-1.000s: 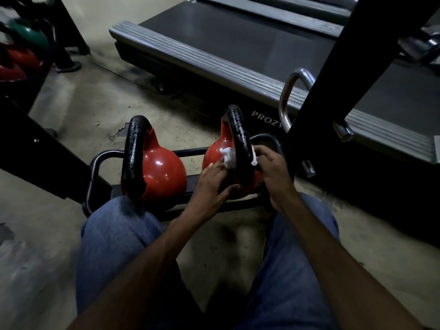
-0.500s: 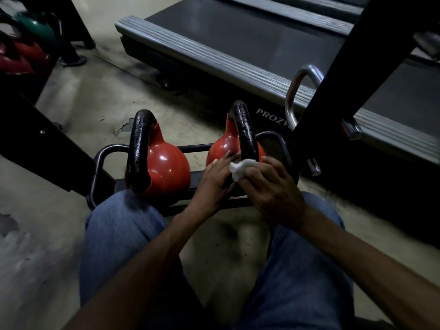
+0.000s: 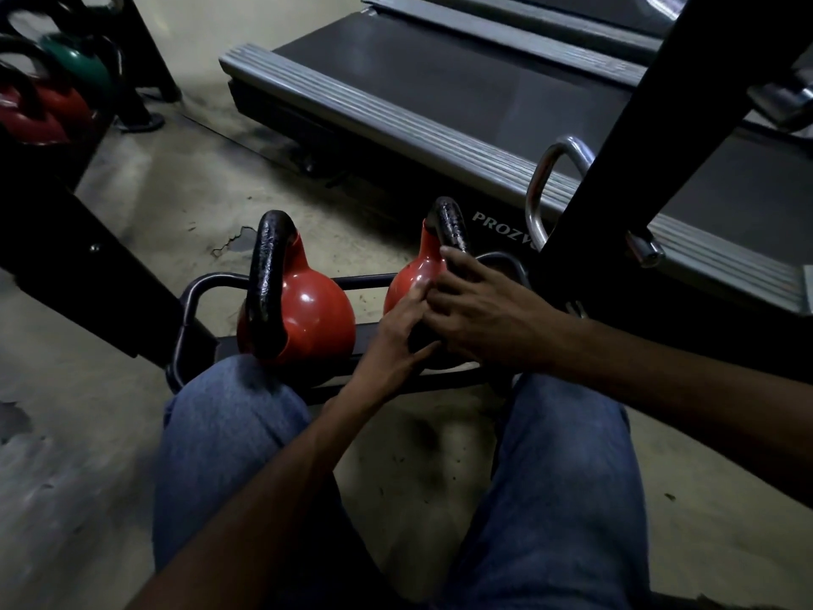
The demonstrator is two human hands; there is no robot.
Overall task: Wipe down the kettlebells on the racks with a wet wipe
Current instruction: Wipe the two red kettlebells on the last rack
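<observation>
Head view: right kettlebell [image 3: 409,279] seated on low rack [image 3: 206,286], covered by both hands.
Left hand [image 3: 391,336]: fingers together, laid flat on glossy red shell.
Right hand [image 3: 484,310]: fingers spread; wet wipe hidden, likely beneath palm.
Risk: wipe skidding off the slick round shell; pebbled black handle [image 3: 448,222] left unwiped.

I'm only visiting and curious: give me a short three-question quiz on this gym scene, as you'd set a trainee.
1. True or false: the left hand and the right hand both touch the right-side red kettlebell.
2. The handle of the other red kettlebell is: A black, B silver, C green.
3. Fill in: behind the rack lies a ____.
Key: 1 true; 2 A; 3 treadmill.
</observation>
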